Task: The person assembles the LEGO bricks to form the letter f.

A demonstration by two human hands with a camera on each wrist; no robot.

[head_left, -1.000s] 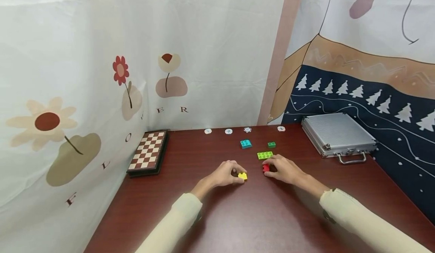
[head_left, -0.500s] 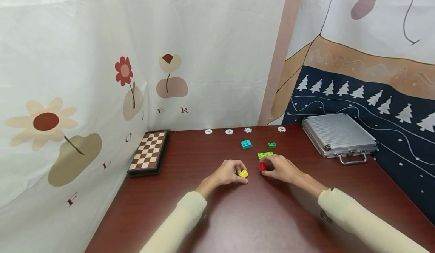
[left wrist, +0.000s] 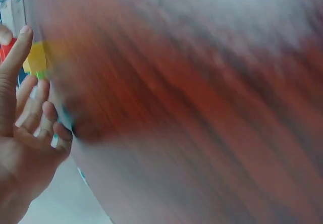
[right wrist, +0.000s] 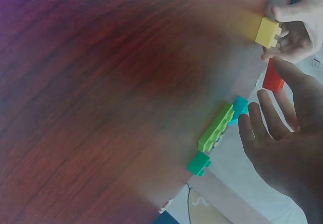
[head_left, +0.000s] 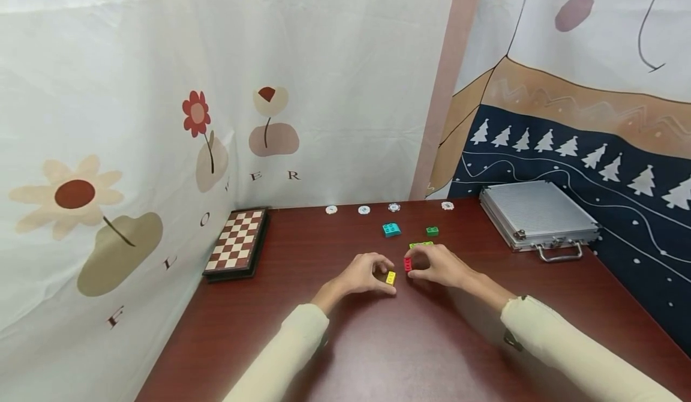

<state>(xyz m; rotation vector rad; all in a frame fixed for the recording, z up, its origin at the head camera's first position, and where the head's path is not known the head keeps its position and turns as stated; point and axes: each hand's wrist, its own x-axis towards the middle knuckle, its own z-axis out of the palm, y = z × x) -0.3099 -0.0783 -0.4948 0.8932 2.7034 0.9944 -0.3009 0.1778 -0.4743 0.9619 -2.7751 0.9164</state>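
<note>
Nearest, two cream sleeves [head_left: 281, 354] reaching in over the dark red-brown table [head_left: 378, 354]. Left hand [head_left: 360, 275] low on the tabletop, fingers curled, pinching the yellow brick [head_left: 390, 278] between thumb and fingertips; in the right wrist view that brick [right wrist: 268, 32] clearly tipped up on its side, studs pointing sideways. Right hand [head_left: 438, 267] just beside it, thumb and forefinger clamped on the red brick [head_left: 407, 264], remaining fingers loose and spread, as seen from the right wrist [right wrist: 282, 148]. Red brick [right wrist: 272, 77] held off the wood, near the yellow one but apart from it, a slim gap between the two. Left wrist view mostly blur: open-looking fingers [left wrist: 22, 108], a smear of yellow [left wrist: 36, 58], nothing sharper.

Just beyond the right hand, a lime green plate brick [head_left: 420, 245] flat on the table, partly hidden behind the knuckles. Farther back, a small dark green brick [head_left: 432, 231] and, left of it, a teal brick [head_left: 391, 229], each on its own, well apart from the hands. Same three lined up in the right wrist view: lime [right wrist: 216, 127], dark green [right wrist: 199, 164], teal [right wrist: 239, 106].

Off to the left, a folded chessboard [head_left: 236, 242] against the flower-print curtain [head_left: 135, 150]. Off to the right, a closed silver case [head_left: 537, 213] with its handle facing forward. At the far edge, four poker chips [head_left: 364, 209] in a row along the backdrop
</note>
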